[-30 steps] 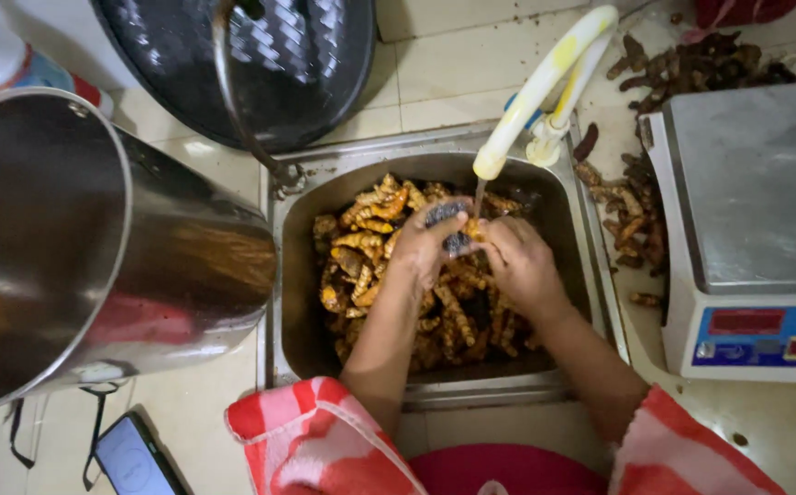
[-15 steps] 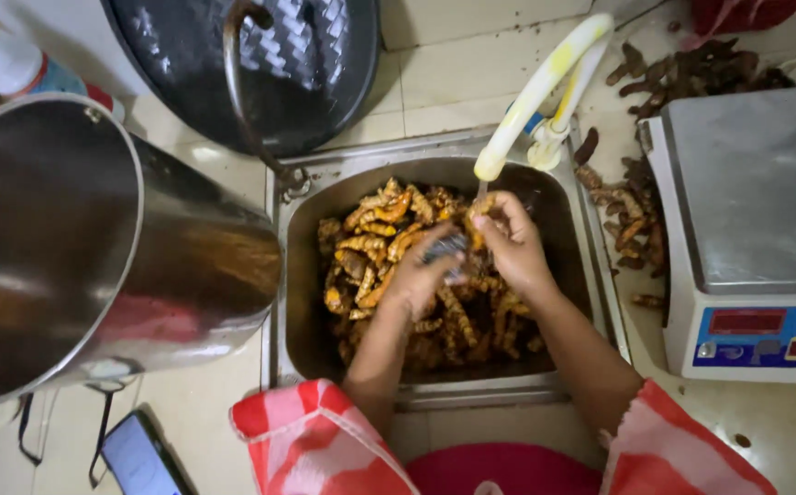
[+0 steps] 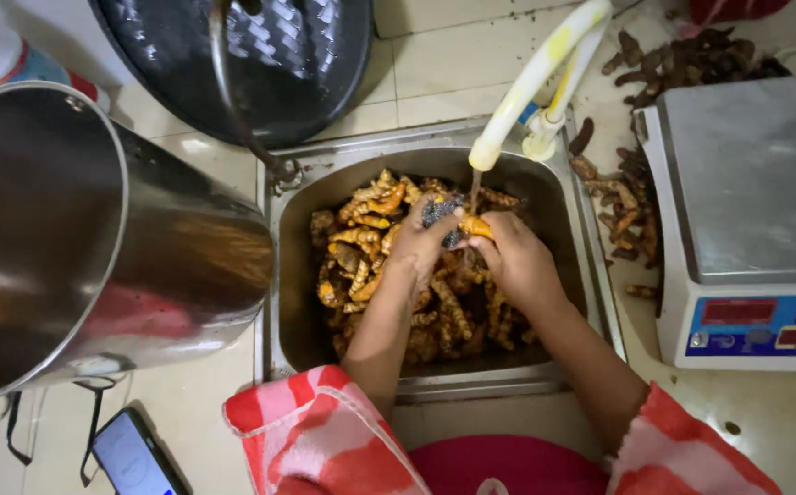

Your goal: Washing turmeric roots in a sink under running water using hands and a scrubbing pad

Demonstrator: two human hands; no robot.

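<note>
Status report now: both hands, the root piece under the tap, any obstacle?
Left hand grips scrubber. Right hand holds yellow root piece under tap. Sink full of roots; nothing blocks.

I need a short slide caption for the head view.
Left hand scrubs, right hand holds a turmeric root under the tap.

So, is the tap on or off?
On: a thin stream of water falls from the tap onto the root in the right hand.

I see bare forearms and bare hands, with loose red-and-white patterned sleeves and a pink garment beneath.
</note>
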